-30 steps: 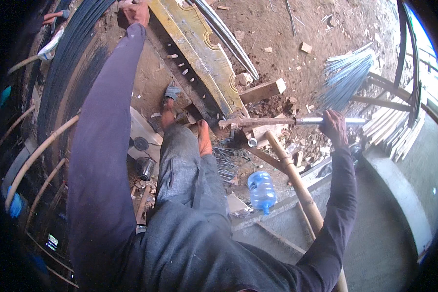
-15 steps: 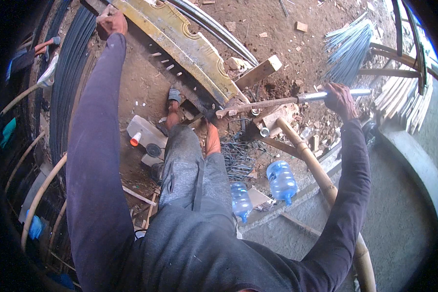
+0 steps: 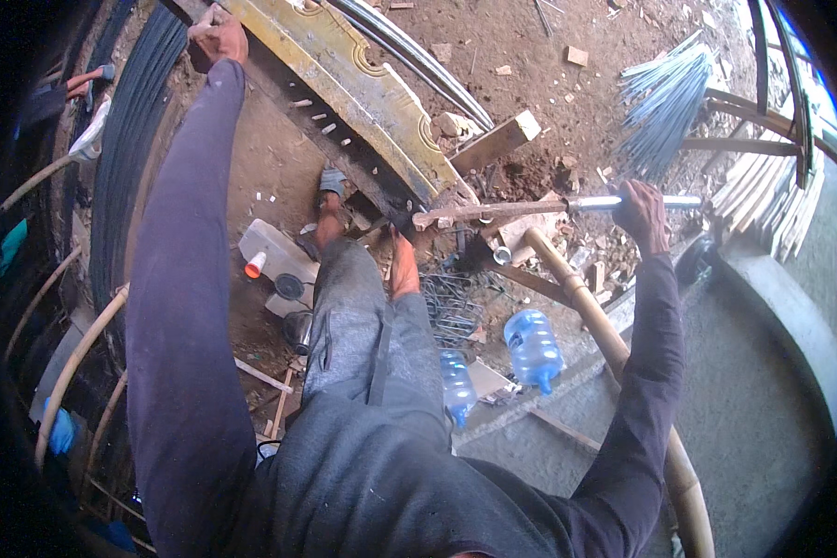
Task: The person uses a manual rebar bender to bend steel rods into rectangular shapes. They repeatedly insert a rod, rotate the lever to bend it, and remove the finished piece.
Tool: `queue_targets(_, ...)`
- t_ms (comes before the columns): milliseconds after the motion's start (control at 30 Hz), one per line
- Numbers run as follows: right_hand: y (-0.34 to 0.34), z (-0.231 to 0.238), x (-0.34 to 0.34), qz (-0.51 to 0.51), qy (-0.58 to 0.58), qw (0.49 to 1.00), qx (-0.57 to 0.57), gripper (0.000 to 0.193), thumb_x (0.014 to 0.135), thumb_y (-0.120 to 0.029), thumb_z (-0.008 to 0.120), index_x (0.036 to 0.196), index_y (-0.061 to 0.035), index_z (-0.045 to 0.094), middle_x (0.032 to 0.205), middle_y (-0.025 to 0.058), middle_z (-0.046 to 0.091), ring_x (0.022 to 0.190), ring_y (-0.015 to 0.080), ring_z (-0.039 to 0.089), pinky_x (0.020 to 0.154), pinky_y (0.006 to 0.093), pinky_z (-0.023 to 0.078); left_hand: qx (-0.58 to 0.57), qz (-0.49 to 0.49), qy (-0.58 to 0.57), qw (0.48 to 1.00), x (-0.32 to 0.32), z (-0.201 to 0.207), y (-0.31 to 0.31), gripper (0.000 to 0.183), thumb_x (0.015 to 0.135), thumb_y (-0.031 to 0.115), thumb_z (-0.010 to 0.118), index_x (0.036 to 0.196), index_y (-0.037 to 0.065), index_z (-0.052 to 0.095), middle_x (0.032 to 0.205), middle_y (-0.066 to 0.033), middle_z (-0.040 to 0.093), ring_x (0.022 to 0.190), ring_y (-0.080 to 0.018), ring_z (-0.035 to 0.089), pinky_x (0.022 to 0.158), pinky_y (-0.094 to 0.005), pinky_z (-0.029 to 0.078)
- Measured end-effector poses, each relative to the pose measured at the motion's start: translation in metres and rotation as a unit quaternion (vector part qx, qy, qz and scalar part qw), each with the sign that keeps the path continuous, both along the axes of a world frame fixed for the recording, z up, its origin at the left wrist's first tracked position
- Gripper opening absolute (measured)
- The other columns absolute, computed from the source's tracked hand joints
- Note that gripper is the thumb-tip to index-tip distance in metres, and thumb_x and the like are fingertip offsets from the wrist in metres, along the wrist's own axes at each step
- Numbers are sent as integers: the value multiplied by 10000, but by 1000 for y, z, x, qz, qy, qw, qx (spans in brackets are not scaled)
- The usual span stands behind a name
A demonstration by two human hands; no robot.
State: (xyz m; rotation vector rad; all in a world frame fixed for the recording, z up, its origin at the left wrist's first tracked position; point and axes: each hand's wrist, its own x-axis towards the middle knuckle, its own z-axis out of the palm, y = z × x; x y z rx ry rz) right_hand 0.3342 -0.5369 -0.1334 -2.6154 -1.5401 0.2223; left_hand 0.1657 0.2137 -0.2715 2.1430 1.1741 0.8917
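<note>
Dirt ground (image 3: 567, 102) flanks the yellow bench (image 3: 381, 130), left hand (image 3: 218, 39) curled at its far end, hold unclear, probably bracing, right hand (image 3: 642, 216) fisted round the bar (image 3: 511, 210), likely for leverage, tip beside the bench's near end.

Right of centre, our right hand (image 3: 641, 216) sits lower than half a second ago, bringing the silver-handled bar (image 3: 502, 212) closer to level. Unlike a second ago, we see a second blue bottle (image 3: 457, 383), lower centre, and an orange-and-white cup (image 3: 256, 265), centre left.
</note>
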Motion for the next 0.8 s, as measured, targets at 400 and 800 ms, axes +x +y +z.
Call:
queue_targets(400, -21, -7, -60, -157, -39, 986, -50, 204, 836, -196, 727, 757, -80, 579, 727, 103, 636, 708, 318, 646, 678, 432, 488, -55, -35, -48, 997, -3, -24, 28, 333, 763, 25, 645, 1084, 8, 731, 920, -145, 733, 781, -227, 682, 695, -354, 517)
queue_targets(800, -25, -26, -355, -488, -55, 869, -54, 287, 872, -283, 686, 698, -88, 567, 647, 160, 616, 614, 384, 626, 569, 490, 466, 36, -5, -32, 999, 15, 21, -22, 217, 889, 151, 569, 890, -10, 714, 836, -161, 718, 754, -291, 683, 691, -392, 527)
